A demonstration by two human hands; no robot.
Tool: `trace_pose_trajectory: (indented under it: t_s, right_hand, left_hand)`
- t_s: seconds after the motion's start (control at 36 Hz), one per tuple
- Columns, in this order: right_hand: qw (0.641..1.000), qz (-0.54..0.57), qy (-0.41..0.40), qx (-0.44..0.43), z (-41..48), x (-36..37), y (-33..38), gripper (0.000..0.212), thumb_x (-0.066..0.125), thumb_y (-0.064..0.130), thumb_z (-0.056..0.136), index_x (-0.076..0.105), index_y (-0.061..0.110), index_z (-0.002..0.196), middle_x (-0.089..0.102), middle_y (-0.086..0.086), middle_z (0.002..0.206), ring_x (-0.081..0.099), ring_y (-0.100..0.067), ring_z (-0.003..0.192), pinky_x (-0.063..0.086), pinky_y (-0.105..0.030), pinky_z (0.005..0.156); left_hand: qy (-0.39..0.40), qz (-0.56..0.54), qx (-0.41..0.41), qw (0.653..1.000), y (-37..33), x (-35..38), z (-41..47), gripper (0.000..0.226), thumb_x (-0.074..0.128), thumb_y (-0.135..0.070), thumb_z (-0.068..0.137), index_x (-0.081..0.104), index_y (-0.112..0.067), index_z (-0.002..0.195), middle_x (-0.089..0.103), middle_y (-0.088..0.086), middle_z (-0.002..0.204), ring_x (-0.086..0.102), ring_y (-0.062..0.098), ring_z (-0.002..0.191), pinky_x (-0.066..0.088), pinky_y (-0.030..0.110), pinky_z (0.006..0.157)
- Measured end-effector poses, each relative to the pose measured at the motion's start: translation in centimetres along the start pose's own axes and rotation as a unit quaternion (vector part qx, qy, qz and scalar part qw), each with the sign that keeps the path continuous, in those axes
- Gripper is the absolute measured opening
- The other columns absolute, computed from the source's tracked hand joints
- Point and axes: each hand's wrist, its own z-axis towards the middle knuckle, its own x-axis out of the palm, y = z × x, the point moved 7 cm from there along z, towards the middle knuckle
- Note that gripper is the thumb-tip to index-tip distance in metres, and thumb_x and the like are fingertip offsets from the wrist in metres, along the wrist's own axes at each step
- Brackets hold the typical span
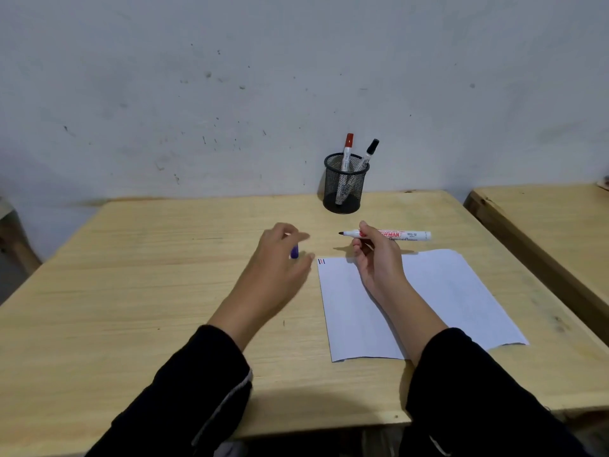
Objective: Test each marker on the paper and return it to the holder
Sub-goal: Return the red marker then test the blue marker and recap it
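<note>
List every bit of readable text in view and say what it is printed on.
"BG-12": on the barrel of the uncapped marker in the right hand.
Red brand band on that barrel: too blurred to read.
Print on the two markers in the mesh holder: too small.

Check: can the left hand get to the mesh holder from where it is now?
Probably yes. The left hand is above the table with bare wood between it and the mesh holder. But it appears to grip a purple cap, blurred, so its fingers are busy.
</note>
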Motion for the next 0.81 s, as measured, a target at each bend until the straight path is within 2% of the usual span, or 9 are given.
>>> trace_pose_trajectory:
  t_s: [0.14,0.25,0.31,0.33,0.42,0.5,0.56,0.64,0.81]
  right_hand:
    - [1.000,-0.009,-0.003,-0.002,-0.2,0.0,0.0,0.014,0.061,0.010,0.088,0.058,0.006,0.075,0.054,-0.003,0.064,0.051,-0.008,0.053,0.048,-0.012,0.050]
    - [1.000,-0.030,0.002,-0.007,-0.3,0.2,-0.1,0.013,0.062,0.011,0.088,0.058,0.006,0.076,0.053,-0.004,0.063,0.052,-0.006,0.050,0.047,-0.011,0.049]
    - [0.999,-0.037,0.003,-0.012,-0.4,0.4,0.1,0.013,0.062,0.011,0.088,0.058,0.006,0.076,0.053,-0.004,0.064,0.052,-0.006,0.051,0.047,-0.011,0.049]
    - [0.999,-0.036,0.005,-0.017,-0.5,0.5,0.2,0.013,0.062,0.011,0.088,0.058,0.006,0.076,0.053,-0.003,0.064,0.052,-0.006,0.052,0.048,-0.011,0.050]
    - [0.999,-0.021,0.019,-0.041,-0.9,1.2,1.0,0.013,0.062,0.009,0.087,0.058,0.006,0.076,0.054,-0.002,0.064,0.053,-0.007,0.053,0.048,-0.013,0.052]
    - [0.996,-0.030,0.043,-0.070,-1.6,2.3,2.1,0.013,0.062,0.008,0.087,0.059,0.007,0.074,0.057,0.001,0.060,0.053,-0.007,0.054,0.048,-0.016,0.055]
    - [0.993,-0.049,0.062,-0.086,-2.0,3.0,2.7,0.011,0.061,0.008,0.087,0.060,0.006,0.076,0.058,0.002,0.059,0.052,-0.008,0.055,0.047,-0.016,0.056]
    - [0.990,-0.069,0.081,-0.098,-2.5,3.9,3.5,0.010,0.061,0.009,0.087,0.058,0.005,0.079,0.059,0.003,0.054,0.052,-0.007,0.051,0.048,-0.014,0.053]
    - [0.989,-0.064,0.094,-0.098,-2.9,4.1,4.4,0.010,0.061,0.009,0.087,0.060,0.006,0.078,0.058,0.004,0.053,0.053,-0.007,0.050,0.048,-0.014,0.054]
  left_hand:
    - [0.051,0.034,-0.069,0.996,2.2,1.2,2.4,0.039,0.053,-0.031,0.091,0.054,-0.014,0.127,0.049,0.003,0.115,0.046,0.019,0.112,0.040,0.028,0.090]
    - [0.028,0.028,-0.075,0.996,2.4,1.6,3.0,0.020,0.053,-0.018,0.091,0.068,-0.006,0.096,0.055,0.005,0.090,0.054,0.020,0.086,0.035,0.019,0.068]
    - [-0.001,-0.060,-0.116,0.991,2.6,1.3,3.0,0.016,0.056,-0.012,0.088,0.068,-0.004,0.081,0.060,0.005,0.081,0.058,0.018,0.074,0.038,0.010,0.060]
    - [-0.019,-0.137,-0.147,0.979,2.7,1.3,2.8,0.014,0.059,-0.010,0.086,0.068,-0.003,0.078,0.063,0.006,0.078,0.063,0.019,0.070,0.044,0.010,0.062]
    - [-0.072,-0.341,-0.222,0.911,2.8,1.0,2.3,0.009,0.064,-0.008,0.084,0.069,-0.006,0.077,0.067,0.004,0.075,0.064,0.020,0.070,0.055,0.030,0.071]
    - [-0.064,-0.481,-0.252,0.837,1.9,1.2,2.2,0.005,0.065,-0.012,0.086,0.069,-0.008,0.086,0.069,-0.001,0.076,0.065,0.006,0.070,0.056,0.019,0.066]
    - [-0.062,-0.528,-0.251,0.809,1.3,1.1,2.4,0.006,0.066,-0.012,0.085,0.069,-0.009,0.089,0.072,-0.003,0.081,0.068,0.000,0.072,0.054,0.011,0.067]
    - [-0.054,-0.576,-0.243,0.778,0.1,1.2,2.5,0.007,0.067,-0.010,0.084,0.070,-0.007,0.090,0.075,-0.004,0.082,0.070,0.003,0.078,0.054,0.011,0.077]
    - [-0.043,-0.617,-0.223,0.753,-2.0,1.5,3.0,0.003,0.067,-0.005,0.082,0.070,-0.006,0.083,0.073,0.003,0.087,0.071,0.006,0.077,0.054,0.016,0.084]
